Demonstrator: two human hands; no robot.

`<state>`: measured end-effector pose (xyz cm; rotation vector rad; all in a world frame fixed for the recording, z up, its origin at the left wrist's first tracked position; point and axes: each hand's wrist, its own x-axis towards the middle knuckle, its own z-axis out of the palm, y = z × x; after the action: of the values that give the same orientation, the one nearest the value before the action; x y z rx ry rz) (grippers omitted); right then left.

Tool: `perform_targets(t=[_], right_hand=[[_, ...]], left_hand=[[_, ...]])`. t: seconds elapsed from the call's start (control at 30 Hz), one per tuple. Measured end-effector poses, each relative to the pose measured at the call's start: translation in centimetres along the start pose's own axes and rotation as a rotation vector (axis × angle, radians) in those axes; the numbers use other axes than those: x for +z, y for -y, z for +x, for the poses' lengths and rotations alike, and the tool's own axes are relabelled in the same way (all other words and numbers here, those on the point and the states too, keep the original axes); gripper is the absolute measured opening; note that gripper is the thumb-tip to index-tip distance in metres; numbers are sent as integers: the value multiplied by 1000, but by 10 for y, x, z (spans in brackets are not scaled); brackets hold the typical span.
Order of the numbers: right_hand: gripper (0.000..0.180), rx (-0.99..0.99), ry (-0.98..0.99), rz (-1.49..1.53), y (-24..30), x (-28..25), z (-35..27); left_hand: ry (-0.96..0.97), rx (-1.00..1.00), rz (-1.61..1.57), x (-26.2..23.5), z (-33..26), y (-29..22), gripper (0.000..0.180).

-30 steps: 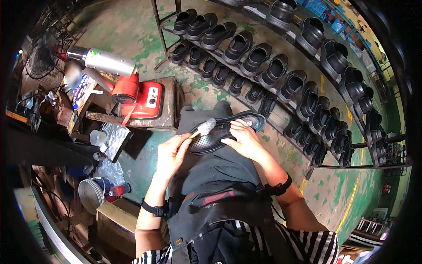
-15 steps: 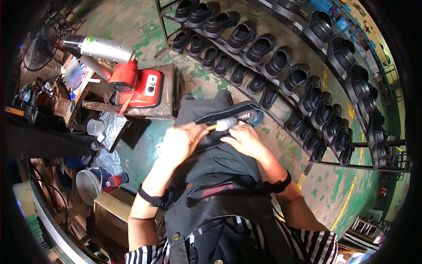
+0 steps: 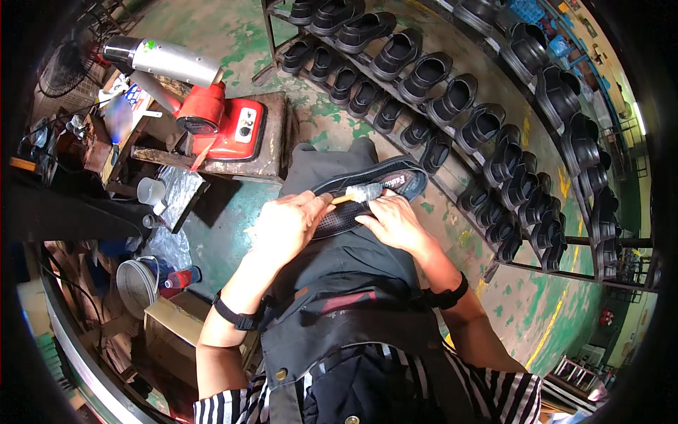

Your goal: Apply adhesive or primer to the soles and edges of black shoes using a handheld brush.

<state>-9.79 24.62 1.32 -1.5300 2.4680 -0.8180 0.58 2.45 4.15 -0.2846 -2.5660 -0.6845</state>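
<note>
A black shoe (image 3: 340,225) with a perforated upper lies tilted across my lap, its open side up and a printed insole (image 3: 406,185) showing at the right end. My left hand (image 3: 291,225) is closed round a short yellowish stick with a whitish wrapped head (image 3: 363,193). That head rests at the shoe's opening, close to my right fingers. Gripping the shoe's near edge, my right hand (image 3: 397,220) has its thumb on the side and fingers bent over the rim; the fingertips are partly hidden.
A red machine (image 3: 236,131) with a silver barrel stands on a worn wooden stand (image 3: 275,116) ahead left. Racks with several rows of black shoes (image 3: 427,74) run along the right. At left are a white bucket (image 3: 135,286), a bottle (image 3: 182,277) and a cardboard box (image 3: 173,321).
Both hands keep their hold on the stick and the shoe. The wrapped head shifts slightly at the opening, and the whole view tilts a little.
</note>
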Motion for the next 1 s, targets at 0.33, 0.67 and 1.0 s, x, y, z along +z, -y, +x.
perform_targets(t=[0.33,0.67,1.0], right_hand=[[50,5,16,-25,4,-1,2],[47,-26,-43,10,2,7,-1],[46,54,-8,-21,1,12,-9]], left_hand=[[38,-163,139,4,-5,-8,17],[-36,-98,79,4,-11,-4,17],[-12,-211,119,3,-12,-21,17]])
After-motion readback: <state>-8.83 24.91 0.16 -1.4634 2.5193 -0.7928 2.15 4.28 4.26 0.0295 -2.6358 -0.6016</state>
